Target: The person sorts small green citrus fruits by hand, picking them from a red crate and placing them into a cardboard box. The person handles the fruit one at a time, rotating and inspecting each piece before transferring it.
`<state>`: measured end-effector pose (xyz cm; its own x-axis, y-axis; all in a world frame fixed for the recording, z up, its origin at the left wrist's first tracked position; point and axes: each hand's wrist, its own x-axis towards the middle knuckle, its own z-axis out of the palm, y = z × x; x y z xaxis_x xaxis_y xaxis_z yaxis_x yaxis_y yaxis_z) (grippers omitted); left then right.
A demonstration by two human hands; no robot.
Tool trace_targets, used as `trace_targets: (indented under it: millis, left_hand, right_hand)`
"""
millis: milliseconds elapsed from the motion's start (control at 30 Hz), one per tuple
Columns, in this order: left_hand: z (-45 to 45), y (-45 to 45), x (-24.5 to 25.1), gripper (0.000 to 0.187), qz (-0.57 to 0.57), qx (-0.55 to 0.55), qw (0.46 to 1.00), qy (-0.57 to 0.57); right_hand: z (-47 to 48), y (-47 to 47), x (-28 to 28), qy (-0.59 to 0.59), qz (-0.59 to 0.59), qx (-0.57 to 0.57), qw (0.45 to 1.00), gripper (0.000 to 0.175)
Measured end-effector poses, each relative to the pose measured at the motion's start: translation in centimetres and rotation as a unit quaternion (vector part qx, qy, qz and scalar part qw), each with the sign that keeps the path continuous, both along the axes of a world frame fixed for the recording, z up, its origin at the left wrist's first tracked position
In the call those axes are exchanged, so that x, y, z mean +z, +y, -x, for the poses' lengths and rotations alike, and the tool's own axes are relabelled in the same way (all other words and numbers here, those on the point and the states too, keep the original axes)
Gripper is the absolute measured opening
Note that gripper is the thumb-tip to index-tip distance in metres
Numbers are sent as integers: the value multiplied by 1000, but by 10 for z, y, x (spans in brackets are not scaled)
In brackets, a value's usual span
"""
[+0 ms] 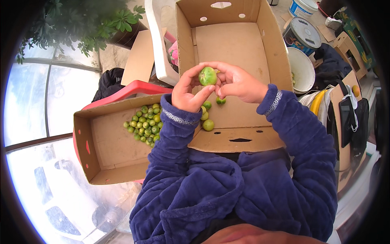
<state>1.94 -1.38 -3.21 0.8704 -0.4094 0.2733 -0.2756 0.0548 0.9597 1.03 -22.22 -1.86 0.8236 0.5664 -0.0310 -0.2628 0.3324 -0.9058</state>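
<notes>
A green tomato with a pale brownish scar is held up between both hands, above the large cardboard box. My left hand grips it from the left, with thumb below and fingers behind. My right hand closes in from the right, its fingertips at the tomato's edge; a small yellow-green patch shows between those fingers, too hidden to identify. Beneath the hands, several loose green tomatoes lie at the box's near left corner, partly covered by my left sleeve. Another darker green tomato sits just below my right fingers.
Left of me, a shallower cardboard box holds a pile of small green tomatoes, resting on a red plastic chair. A white plastic chair stands beyond. Buckets line the right side; a leafy plant hangs over the far left.
</notes>
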Motion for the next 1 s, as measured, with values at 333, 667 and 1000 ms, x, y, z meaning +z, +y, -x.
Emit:
trace_targets:
  millis: [333, 667, 1000]
  left_hand:
    - [-2, 2, -6, 60, -5, 9, 999, -52]
    - [-3, 1, -6, 57, -2, 18, 998, -62]
    - [0, -2, -3, 58, 1, 30, 999, -44]
  right_hand:
    - [0, 0, -5, -47, 44, -30, 997, 65]
    - [1, 2, -6, -57, 78, -38, 995, 60]
    - [10, -4, -40, -266, 597, 107, 750, 36]
